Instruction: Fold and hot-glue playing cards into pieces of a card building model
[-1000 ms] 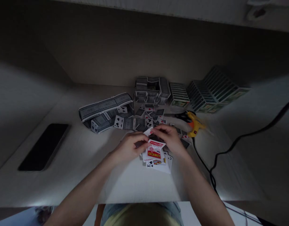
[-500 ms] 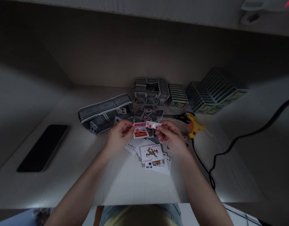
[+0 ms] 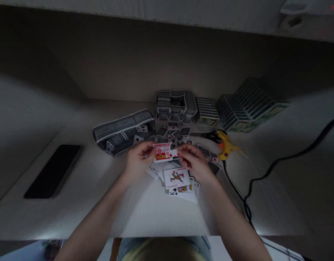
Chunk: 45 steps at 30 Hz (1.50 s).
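Note:
My left hand (image 3: 140, 156) pinches a red and white card (image 3: 162, 151) by its left edge. Between the fingers of my right hand (image 3: 192, 157) is a small piece of a ten of diamonds card (image 3: 172, 153), which overlaps the right part of the red card. Just below my hands a joker card (image 3: 176, 177) lies on a king of spades (image 3: 183, 189) and other white cards. Beyond my hands lie several small cut card pieces (image 3: 174, 132). A long structure of grey-backed cards (image 3: 123, 127) rests beyond my left hand.
A black phone (image 3: 52, 171) lies at the left. Further back stand a boxy card structure (image 3: 175, 105), a small ribbed block (image 3: 207, 110) and a stepped one (image 3: 251, 105). At the right are black-handled scissors (image 3: 212, 136), a yellow glue gun (image 3: 226, 145) and a black cable (image 3: 278, 157).
My right hand has lowered and turned the ten of diamonds piece, which now lies over the red card's lower right part. The view has shifted slightly.

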{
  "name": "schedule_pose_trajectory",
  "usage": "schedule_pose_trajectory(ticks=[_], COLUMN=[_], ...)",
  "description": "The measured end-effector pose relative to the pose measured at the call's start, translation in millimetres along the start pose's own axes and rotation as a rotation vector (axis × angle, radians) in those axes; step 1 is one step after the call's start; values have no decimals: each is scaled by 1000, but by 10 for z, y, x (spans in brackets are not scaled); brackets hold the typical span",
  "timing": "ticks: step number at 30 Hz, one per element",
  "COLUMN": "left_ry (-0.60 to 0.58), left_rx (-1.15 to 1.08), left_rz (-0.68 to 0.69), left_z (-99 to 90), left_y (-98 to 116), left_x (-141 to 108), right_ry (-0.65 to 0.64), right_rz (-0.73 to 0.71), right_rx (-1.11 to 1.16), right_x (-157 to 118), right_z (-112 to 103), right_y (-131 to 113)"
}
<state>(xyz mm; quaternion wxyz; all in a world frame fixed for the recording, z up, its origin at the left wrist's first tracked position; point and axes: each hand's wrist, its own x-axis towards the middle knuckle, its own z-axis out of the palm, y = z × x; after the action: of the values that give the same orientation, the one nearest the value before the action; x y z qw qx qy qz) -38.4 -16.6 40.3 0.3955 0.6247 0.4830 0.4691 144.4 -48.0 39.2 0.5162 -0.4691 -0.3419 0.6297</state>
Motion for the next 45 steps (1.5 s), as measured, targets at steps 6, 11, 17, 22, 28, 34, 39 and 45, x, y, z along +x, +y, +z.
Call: schedule_pose_trajectory(ticks=[6, 11, 17, 22, 28, 34, 39, 45], left_ry=[-20, -40, -73, -147, -277, -161, -220, -298], left_rx=[21, 16, -60, -244, -737, -584, -428, -332], left_rz=[12, 8, -59, -169, -361, -495, -473, -431], left_z=[5, 12, 15, 4, 22, 99, 101, 25], left_y=[40, 32, 67, 129, 102, 47, 18, -23], left_x=[-18, -28, -43, -37, -18, 21, 39, 75], right_ry=[13, 32, 36, 28, 28, 34, 34, 36], right_rz=[19, 8, -4, -11, -37, -197, -343, -412], right_rx=[8, 8, -4, -14, -78, -349, -492, -585], right_x=[8, 9, 1, 2, -1, -21, -32, -68], right_z=[8, 6, 22, 30, 27, 41, 24, 29], right_y=[11, 14, 14, 27, 27, 62, 133, 153])
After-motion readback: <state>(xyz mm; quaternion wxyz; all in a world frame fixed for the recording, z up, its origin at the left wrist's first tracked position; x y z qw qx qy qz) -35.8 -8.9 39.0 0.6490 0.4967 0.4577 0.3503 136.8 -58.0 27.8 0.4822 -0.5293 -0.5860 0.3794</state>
